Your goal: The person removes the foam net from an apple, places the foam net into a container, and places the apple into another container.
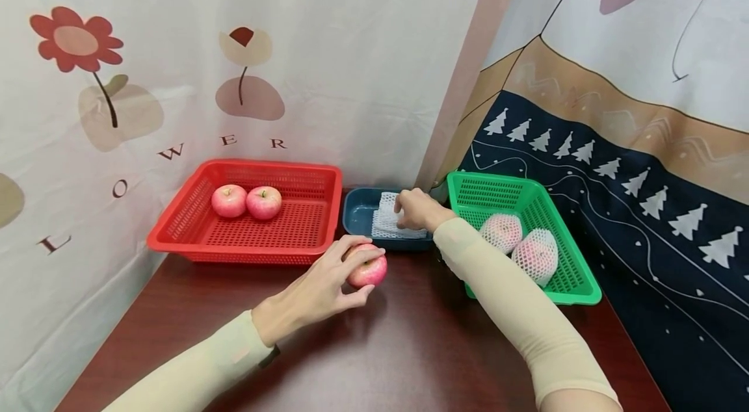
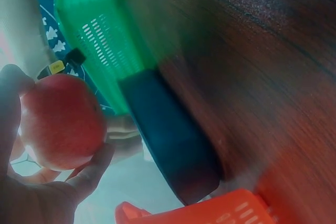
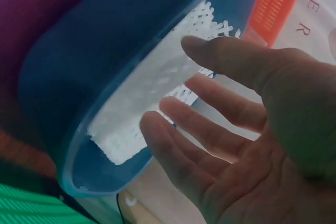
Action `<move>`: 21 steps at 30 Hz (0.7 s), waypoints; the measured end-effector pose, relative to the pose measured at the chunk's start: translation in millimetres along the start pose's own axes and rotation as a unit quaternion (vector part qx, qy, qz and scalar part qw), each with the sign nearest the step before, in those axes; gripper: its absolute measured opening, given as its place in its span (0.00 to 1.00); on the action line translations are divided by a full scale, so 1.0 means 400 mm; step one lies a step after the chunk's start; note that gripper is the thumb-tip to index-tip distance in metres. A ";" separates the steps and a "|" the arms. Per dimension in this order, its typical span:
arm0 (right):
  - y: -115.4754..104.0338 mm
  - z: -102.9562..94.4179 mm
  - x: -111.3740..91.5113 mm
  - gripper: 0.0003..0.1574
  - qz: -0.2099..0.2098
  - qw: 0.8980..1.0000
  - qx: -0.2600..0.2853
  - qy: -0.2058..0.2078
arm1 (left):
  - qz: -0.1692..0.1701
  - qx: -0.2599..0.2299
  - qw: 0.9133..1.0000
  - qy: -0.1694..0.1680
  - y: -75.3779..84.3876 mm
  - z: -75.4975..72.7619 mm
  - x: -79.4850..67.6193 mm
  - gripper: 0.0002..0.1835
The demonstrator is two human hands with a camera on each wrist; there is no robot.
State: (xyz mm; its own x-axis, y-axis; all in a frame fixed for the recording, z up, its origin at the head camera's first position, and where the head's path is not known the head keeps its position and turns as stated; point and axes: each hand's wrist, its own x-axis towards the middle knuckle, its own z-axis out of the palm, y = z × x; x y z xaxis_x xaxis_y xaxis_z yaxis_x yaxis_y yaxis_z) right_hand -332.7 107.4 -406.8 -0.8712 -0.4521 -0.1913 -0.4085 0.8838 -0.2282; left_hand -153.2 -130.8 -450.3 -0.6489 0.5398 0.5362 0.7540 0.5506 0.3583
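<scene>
My left hand (image 1: 318,288) grips a red apple (image 1: 371,269) above the table, fingers over the top and thumb at the near side. In the left wrist view the apple (image 2: 63,121) is bare and rounded, with fingers curled about it. Over the small blue tray (image 1: 357,207) hovers my right hand (image 1: 421,209). Its fingers are parted and slightly bent, with nothing between them, in the right wrist view. Just beyond those fingertips, white foam fruit nets (image 3: 152,87) lie flat in the tray.
Left of the tray stands a red basket (image 1: 246,248) holding two bare apples (image 1: 263,203). To the right, a green basket (image 1: 576,294) contains two apples in white foam nets (image 1: 536,256). The brown table (image 1: 409,347) runs toward me; printed curtains (image 1: 374,61) hang behind.
</scene>
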 end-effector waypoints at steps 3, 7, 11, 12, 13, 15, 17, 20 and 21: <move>0.007 0.015 0.017 0.25 0.000 0.999 -0.006 -0.033 | -0.002 -0.001 1.000 -0.001 -0.001 0.003 0.001 0.38; 0.100 0.106 0.129 0.26 -0.017 0.998 -0.015 -0.065 | -0.007 -0.006 1.000 -0.008 0.001 0.006 0.002 0.37; 0.168 0.168 0.219 0.23 -0.033 0.995 -0.028 -0.091 | -0.015 -0.010 1.000 -0.016 0.003 0.008 0.002 0.38; 0.177 0.175 0.230 0.22 -0.037 0.994 -0.031 -0.095 | -0.016 -0.009 1.000 -0.017 0.003 0.009 0.002 0.38; 0.185 0.182 0.240 0.22 -0.043 0.994 -0.036 -0.097 | -0.017 -0.010 1.000 -0.018 0.003 0.009 0.002 0.38; 0.197 0.189 0.254 0.22 -0.050 0.993 -0.042 -0.098 | -0.020 -0.010 1.000 -0.021 0.003 0.009 0.003 0.39; 0.203 0.190 0.259 0.23 -0.051 0.993 -0.044 -0.099 | -0.020 -0.010 1.000 -0.021 0.003 0.008 0.004 0.39; 0.203 0.186 0.257 0.24 -0.051 0.993 -0.042 -0.100 | -0.018 -0.009 1.000 -0.020 0.002 0.008 0.007 0.38; 0.203 0.183 0.255 0.25 -0.051 0.993 -0.043 -0.100 | -0.017 -0.009 1.000 -0.020 0.002 0.007 0.008 0.38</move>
State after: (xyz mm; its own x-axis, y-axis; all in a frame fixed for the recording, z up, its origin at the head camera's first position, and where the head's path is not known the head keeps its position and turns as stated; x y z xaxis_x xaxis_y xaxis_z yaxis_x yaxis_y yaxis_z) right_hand -434.8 124.1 -514.8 -0.7562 -0.5471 -0.3589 -0.5208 0.8353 -0.1761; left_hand -155.1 -126.9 -450.6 -0.6782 0.5462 0.4917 0.7323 0.5588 0.3893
